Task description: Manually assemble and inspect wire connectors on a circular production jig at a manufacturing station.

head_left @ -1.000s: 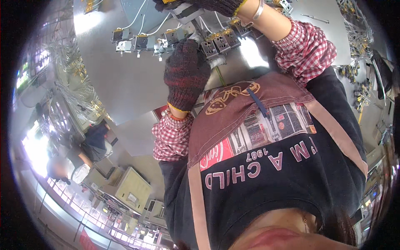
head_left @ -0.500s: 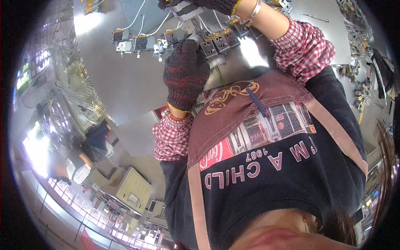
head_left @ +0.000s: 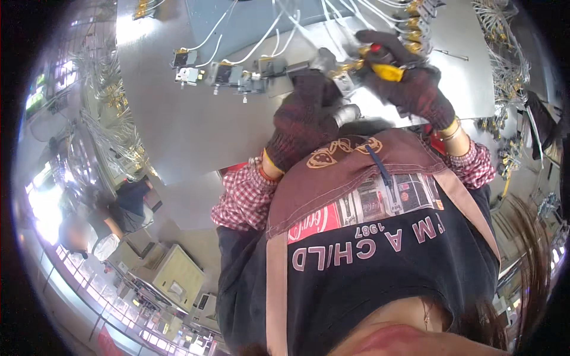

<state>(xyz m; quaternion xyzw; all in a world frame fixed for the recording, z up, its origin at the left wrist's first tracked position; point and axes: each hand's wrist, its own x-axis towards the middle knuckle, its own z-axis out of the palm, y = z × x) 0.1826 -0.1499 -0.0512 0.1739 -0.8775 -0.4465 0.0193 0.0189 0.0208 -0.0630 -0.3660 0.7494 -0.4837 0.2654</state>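
Note:
Both my hands wear dark knit gloves with red streaks. My left hand [head_left: 303, 115] is closed at the near edge of the metal tabletop, next to a grey block at the row's end; its grip is partly hidden. A silvery cylinder [head_left: 346, 114] sticks out at its right side. My right hand [head_left: 412, 89] grips a tool with a yellow and red handle [head_left: 388, 72], close to a small brass-and-grey part [head_left: 345, 77] between the hands. Left of them lie several small dark square blocks [head_left: 225, 74] with white wires.
Brass-coloured parts [head_left: 418, 29] with white wires stand in a row at the far right. A thin metal rod-like tool [head_left: 452, 55] lies on the tabletop [head_left: 178, 130]. Bundles of wires hang left and right. Another person [head_left: 89, 234] is at the left, near a pale yellow cabinet [head_left: 178, 276].
My right hand has come back from the far side and now holds the yellow-and-red tool. My left hand has shifted right. Brass-coloured parts now stand farther right.

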